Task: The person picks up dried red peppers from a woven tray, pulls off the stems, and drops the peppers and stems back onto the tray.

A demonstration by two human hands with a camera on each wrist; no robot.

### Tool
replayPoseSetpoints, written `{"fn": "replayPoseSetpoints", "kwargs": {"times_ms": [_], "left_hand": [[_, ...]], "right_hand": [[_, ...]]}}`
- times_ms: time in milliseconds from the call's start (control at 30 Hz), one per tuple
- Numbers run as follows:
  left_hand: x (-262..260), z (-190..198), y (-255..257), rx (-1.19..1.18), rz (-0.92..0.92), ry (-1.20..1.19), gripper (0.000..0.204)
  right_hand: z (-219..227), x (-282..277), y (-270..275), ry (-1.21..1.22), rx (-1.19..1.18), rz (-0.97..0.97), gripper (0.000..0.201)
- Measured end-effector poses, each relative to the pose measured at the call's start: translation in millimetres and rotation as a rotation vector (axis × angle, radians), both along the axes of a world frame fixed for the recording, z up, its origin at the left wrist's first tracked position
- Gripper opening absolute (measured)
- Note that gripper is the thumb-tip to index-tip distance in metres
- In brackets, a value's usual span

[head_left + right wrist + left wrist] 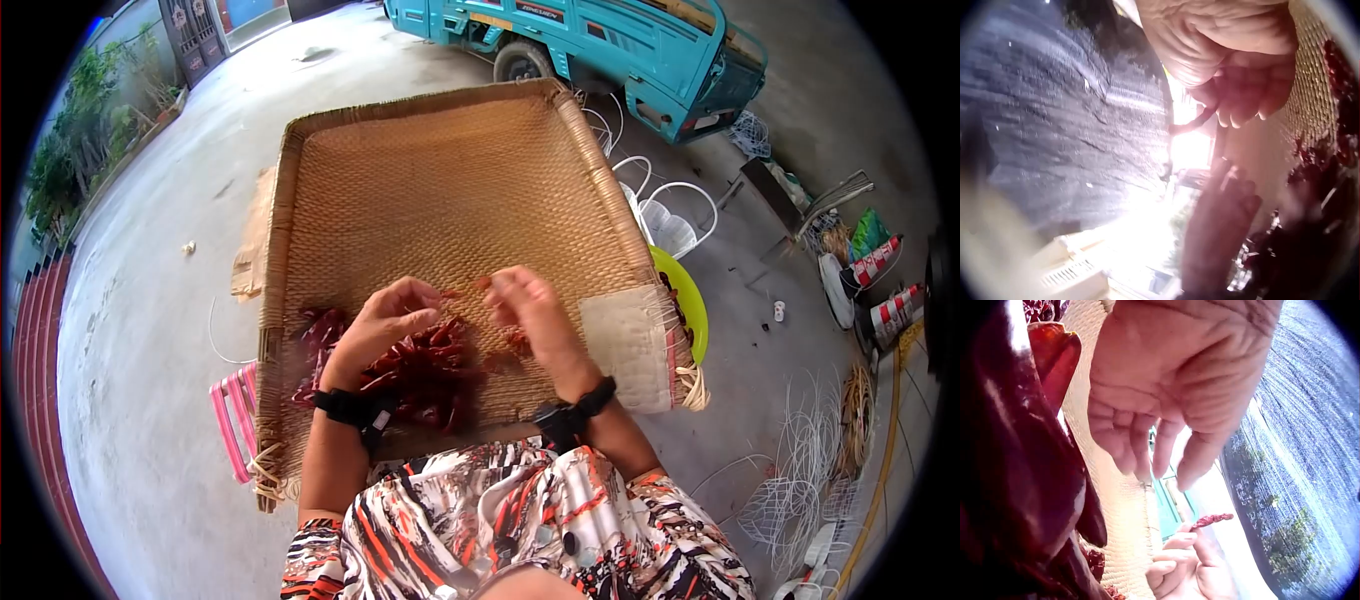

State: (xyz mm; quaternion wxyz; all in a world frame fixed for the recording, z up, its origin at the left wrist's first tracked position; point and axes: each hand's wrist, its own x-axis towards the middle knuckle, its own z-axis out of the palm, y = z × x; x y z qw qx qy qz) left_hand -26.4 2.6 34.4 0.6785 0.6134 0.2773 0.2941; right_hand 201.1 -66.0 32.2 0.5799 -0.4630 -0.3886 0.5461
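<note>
Over the near half of a large woven tray [430, 190], my two hands face each other. Thumb and fingertips of my right hand [538, 315] pinch a dried red chili [1213, 520], which sticks out beyond the fingers in the left wrist view. My left hand [388, 312] hangs with loosely bent, parted fingers and holds nothing in the left wrist view. Beneath and beside it lies a heap of dark red dried chilies [425, 365]. A smaller scatter of chilies [518, 342] lies under my right hand.
A pale cloth patch [628, 345] covers the tray's near right corner. Beside it stands a yellow-green basin [695, 300], with a white basket [668, 228] behind. A pink striped stool [235, 420] is at the left. Beyond the tray stands a blue cargo tricycle [620, 50].
</note>
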Motion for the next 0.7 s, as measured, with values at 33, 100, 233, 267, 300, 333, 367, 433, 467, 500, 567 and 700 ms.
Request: {"fn": "replayPoseSetpoints", "kwargs": {"times_ms": [33, 100, 233, 267, 300, 333, 367, 433, 467, 500, 567, 700], "left_hand": [[0, 0, 1, 0.051, 0.095, 0.100, 0.021], [-4, -22, 10, 0.244, 0.207, 0.198, 0.018], [-10, -43, 21, 0.735, 0.318, 0.523, 0.013], [-9, -42, 21, 0.828, 0.319, 0.613, 0.014], [-9, -37, 19, 0.752, 0.282, 0.634, 0.015], [-9, -39, 18, 0.789, 0.248, 0.627, 0.015], [-9, -41, 18, 0.827, 0.213, 0.621, 0.015], [-10, -41, 18, 0.852, 0.115, 0.627, 0.016], [-10, -41, 18, 0.880, 0.100, 0.624, 0.016], [-10, -43, 17, 0.909, 0.084, 0.622, 0.017], [-12, -46, 19, 0.899, 0.078, 0.619, 0.018], [-14, -43, 19, 0.772, 0.133, 0.670, 0.019]], "right_hand": [[2, 11, -1, 0.101, -0.004, -0.095, 0.014], [-2, 42, -2, 0.385, 0.010, -0.226, 0.015], [-14, 123, -12, 0.864, 0.189, -0.323, 0.018], [-15, 139, -17, 0.958, 0.224, -0.366, 0.019], [-16, 150, -22, 1.016, 0.254, -0.427, 0.020], [-13, 154, -27, 1.074, 0.284, -0.489, 0.021], [-11, 155, -32, 1.077, 0.258, -0.536, 0.022], [-7, 150, -34, 1.046, 0.192, -0.498, 0.020], [-7, 148, -33, 1.031, 0.160, -0.480, 0.019], [-9, 142, -29, 0.959, 0.132, -0.430, 0.016], [-11, 127, -24, 0.924, 0.078, -0.364, 0.014], [-2, 73, -8, 0.788, -0.016, -0.243, 0.012]]}}
